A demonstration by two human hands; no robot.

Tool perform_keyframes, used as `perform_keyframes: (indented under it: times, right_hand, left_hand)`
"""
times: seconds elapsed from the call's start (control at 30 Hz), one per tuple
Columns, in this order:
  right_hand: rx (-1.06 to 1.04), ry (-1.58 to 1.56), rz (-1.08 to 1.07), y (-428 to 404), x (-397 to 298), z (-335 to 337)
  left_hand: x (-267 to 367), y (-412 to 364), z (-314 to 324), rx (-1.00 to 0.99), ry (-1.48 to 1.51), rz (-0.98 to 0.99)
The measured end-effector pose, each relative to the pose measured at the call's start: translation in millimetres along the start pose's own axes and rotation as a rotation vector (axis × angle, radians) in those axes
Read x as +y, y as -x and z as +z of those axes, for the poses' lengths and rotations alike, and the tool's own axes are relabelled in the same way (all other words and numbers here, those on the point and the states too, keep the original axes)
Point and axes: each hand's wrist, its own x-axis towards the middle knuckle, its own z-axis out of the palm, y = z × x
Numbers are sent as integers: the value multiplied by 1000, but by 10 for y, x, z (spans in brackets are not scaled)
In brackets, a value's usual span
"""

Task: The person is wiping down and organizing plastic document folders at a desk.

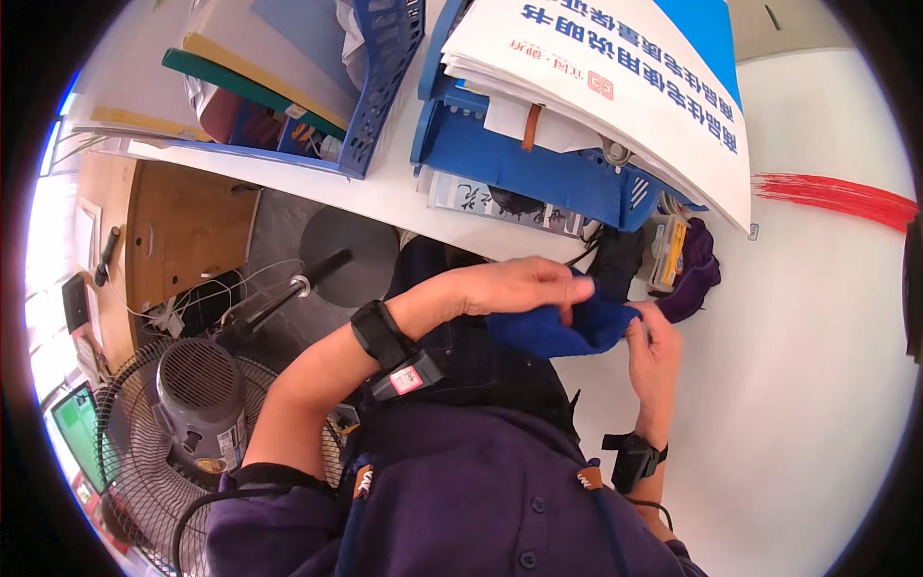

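Observation:
In front of my lap, a soft blue cloth [559,333] hangs between my two hands, its upper side gaping like a pocket. My left hand [530,285] lies over the cloth's left part, with slightly blurred fingers bent down into the opening; parts of them are hidden. At the right end, my right hand [652,335] pinches the cloth's edge between thumb and fingers. Just beyond it on the white tabletop lie a crumpled dark purple cloth [703,270], a small clear plastic box with a yellow label [670,252] and a black fabric item [616,263].
A blue plastic desk file rack [519,162] holds a stack of printed papers [613,86] that juts out over the white tabletop [786,389]. Another blue file holder [368,94] stands left of it. Below on my left are a floor fan [202,393], loose cables [169,317] and a wooden cabinet [187,223].

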Motion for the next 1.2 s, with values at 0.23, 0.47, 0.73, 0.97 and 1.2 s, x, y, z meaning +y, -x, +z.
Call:
perform_keyframes:
  times: [0.23, 0.47, 0.73, 0.97, 1.2]
  right_hand:
    - [-233, -496, 248, -97, -145, 255]
    - [-224, -1316, 540, -112, 321, 216]
    - [289, -1486, 257, -581, 481, 299]
    - [143, -1507, 189, -774, 339, 429]
    - [130, -1549, 221, -796, 383, 368]
  left_hand:
    - [72, 63, 103, -53, -259, 43]
    - [279, 89, 109, -55, -56, 88]
    - [501, -621, 175, 844, -898, 456]
    - [132, -1040, 11, 910, -1522, 724]
    - [13, -421, -271, 702, -1791, 779]
